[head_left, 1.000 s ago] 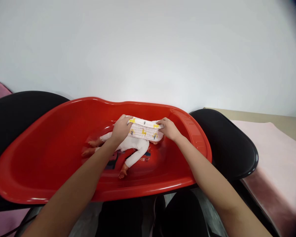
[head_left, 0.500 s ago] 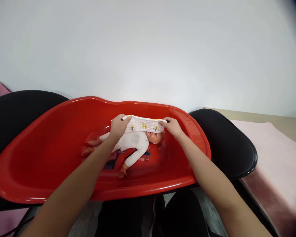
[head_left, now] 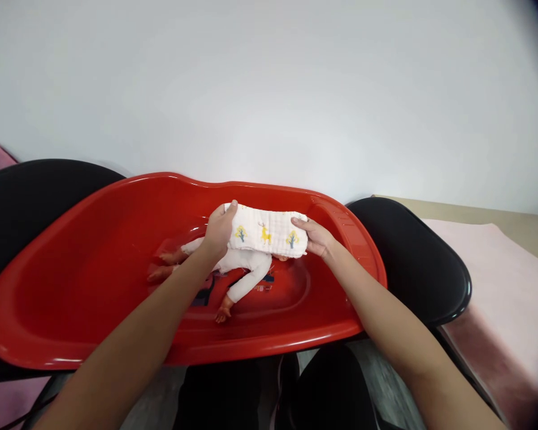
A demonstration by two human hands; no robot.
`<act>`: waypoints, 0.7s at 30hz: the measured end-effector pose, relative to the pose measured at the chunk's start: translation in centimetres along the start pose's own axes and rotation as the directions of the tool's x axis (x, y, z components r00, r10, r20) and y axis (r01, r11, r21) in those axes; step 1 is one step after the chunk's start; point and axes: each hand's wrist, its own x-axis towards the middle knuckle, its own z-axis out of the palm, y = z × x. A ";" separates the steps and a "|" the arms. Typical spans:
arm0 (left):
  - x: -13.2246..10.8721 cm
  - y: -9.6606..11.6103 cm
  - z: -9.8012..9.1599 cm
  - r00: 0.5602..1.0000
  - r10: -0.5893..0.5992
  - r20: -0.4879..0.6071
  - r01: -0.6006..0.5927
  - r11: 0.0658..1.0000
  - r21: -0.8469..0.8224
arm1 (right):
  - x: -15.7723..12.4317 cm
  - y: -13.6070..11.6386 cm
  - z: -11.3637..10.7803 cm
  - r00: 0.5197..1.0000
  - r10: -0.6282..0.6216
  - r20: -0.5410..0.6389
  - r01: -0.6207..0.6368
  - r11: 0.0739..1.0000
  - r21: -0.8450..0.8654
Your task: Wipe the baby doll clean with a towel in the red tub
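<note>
Between my two hands is a white folded cloth [head_left: 269,234] printed with yellow deer and trees. My left hand [head_left: 219,230] grips its left end, thumb on top. At the right end my right hand [head_left: 314,235] pinches the cloth, fingers beneath it. Below the cloth a baby doll [head_left: 246,269] in a white body suit lies on its back in a red baby bathtub [head_left: 89,257]. The cloth hides nearly all of the doll's head; one arm and both feet show.
Black chair seats stand under or beside the tub: one at the left [head_left: 40,185], another at the right [head_left: 412,263]. A pale pink covered surface [head_left: 497,263] lies farther right. Behind the tub rises a white wall [head_left: 269,89]. My legs are close to the tub's near edge.
The cloth has turned so its broad printed face shows towards me, and its lower edge has come down over the doll's face. Both hands keep their hold on its ends.
</note>
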 end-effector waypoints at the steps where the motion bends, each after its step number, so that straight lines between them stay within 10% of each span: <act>1: -0.1 0.1 0.1 1.000 -0.004 -0.011 0.004 1.000 0.009 | -0.1 0.0 0.0 0.999 0.015 0.033 -0.014 1.000 -0.008; 21: 0.7 -0.3 -0.8 0.990 0.115 -0.082 -0.098 0.977 0.189 | 1.0 1.5 0.3 0.933 -0.234 -0.272 0.179 0.960 -0.213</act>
